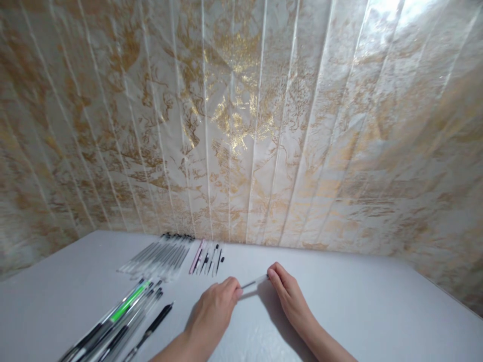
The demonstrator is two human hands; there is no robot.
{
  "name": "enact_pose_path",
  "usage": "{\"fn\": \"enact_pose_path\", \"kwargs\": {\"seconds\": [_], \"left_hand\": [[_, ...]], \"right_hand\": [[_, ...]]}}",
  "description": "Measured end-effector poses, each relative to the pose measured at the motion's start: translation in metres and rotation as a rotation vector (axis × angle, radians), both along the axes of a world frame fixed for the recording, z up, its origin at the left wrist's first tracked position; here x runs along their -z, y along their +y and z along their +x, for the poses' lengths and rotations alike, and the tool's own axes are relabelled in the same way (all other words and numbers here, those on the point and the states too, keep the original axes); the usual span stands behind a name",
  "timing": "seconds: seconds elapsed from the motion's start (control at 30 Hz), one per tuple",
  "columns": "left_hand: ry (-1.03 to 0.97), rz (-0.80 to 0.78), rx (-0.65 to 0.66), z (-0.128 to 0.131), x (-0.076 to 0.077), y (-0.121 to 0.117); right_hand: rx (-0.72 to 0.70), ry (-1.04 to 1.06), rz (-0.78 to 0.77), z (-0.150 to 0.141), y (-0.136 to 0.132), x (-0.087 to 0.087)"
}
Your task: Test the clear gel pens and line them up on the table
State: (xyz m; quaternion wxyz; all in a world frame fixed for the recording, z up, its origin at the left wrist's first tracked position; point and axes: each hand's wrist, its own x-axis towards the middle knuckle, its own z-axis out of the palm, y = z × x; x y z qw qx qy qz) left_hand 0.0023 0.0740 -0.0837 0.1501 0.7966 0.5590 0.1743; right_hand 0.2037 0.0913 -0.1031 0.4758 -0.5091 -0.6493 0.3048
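My left hand (218,307) and my right hand (289,291) are raised above the white table, each with its fingers closed on one end of a thin pen (249,285). Its part near the left fingers is dark, while the part toward the right fingers looks clear; both ends are hidden by fingertips. A shadow falls on the table below it. Left of my left hand lies a black pen (154,324), slanted. Farther back are a pink pen (196,257), several slim pen parts (212,260) and a small black cap (222,260).
A row of several clear pens with dark cores (160,256) lies at the back left of the white table (370,306). Nearer, several mixed pens surround a bright green pen (130,302). A gold-patterned, pleated curtain (241,125) hangs behind the table's far edge.
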Motion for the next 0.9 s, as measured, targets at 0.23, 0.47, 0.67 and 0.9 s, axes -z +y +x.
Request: {"fn": "enact_pose_path", "kwargs": {"seconds": [0.23, 0.47, 0.67, 0.9], "left_hand": [[-0.024, -0.011, 0.065, -0.005, 0.001, 0.001], [-0.055, -0.033, 0.036, -0.002, 0.001, -0.004], [0.029, -0.029, 0.005, 0.000, -0.009, -0.001], [0.033, -0.038, -0.019, 0.001, -0.008, -0.002]], "right_hand": [[-0.004, 0.000, 0.029, -0.002, 0.001, -0.002], [0.008, -0.035, -0.048, 0.000, 0.002, 0.000], [0.007, -0.072, -0.073, 0.000, 0.004, 0.005], [-0.051, -0.025, -0.085, -0.003, 0.001, 0.000]]}}
